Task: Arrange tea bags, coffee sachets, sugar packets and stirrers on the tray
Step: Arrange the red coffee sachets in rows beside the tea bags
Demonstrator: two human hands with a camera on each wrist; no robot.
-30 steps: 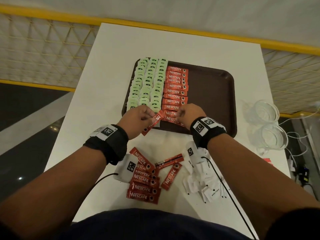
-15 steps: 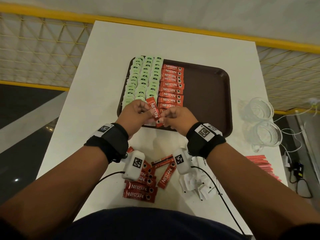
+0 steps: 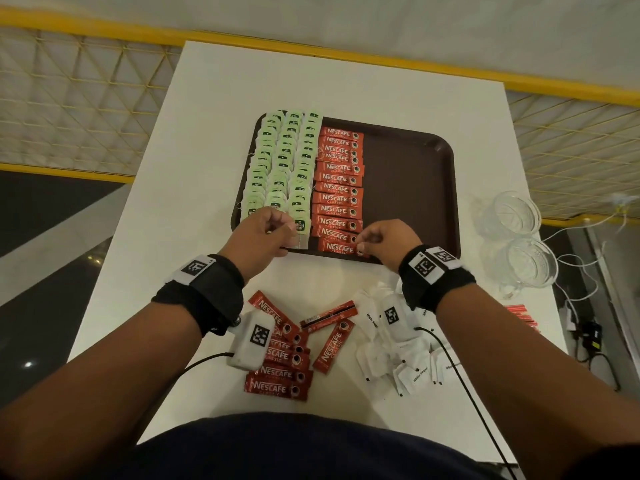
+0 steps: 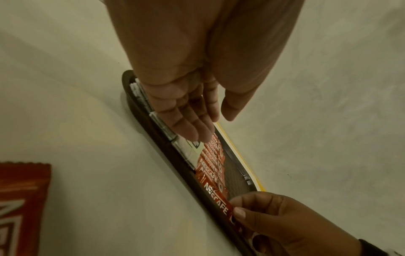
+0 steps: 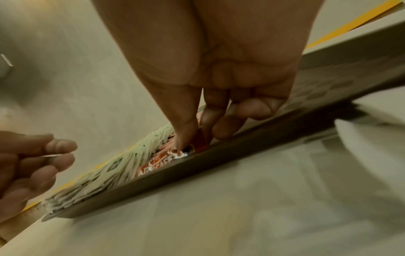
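A brown tray [image 3: 415, 188] holds three columns of green tea bags [image 3: 280, 168] and one column of red coffee sachets [image 3: 339, 188]. The nearest coffee sachet [image 3: 337, 247] lies flat at the tray's front edge. My right hand [image 3: 362, 245] pinches its right end between thumb and forefinger, as the right wrist view shows at the right hand [image 5: 195, 143]. My left hand [image 3: 285, 232] hovers over the front tea bags with loosely curled fingers and holds nothing. In the left wrist view the left hand [image 4: 210, 124] is relaxed above the tray rim [image 4: 153, 135].
Loose coffee sachets [image 3: 280, 372] and white sugar packets [image 3: 408, 362] lie on the white table near me. Two glass cups [image 3: 516, 216] stand right of the tray, with red sticks [image 3: 519, 315] and cables by the right edge. The tray's right half is bare.
The sachet that both hands held upright over the tray's front edge now lies flat at the column's near end. My left hand has let go and moved left.
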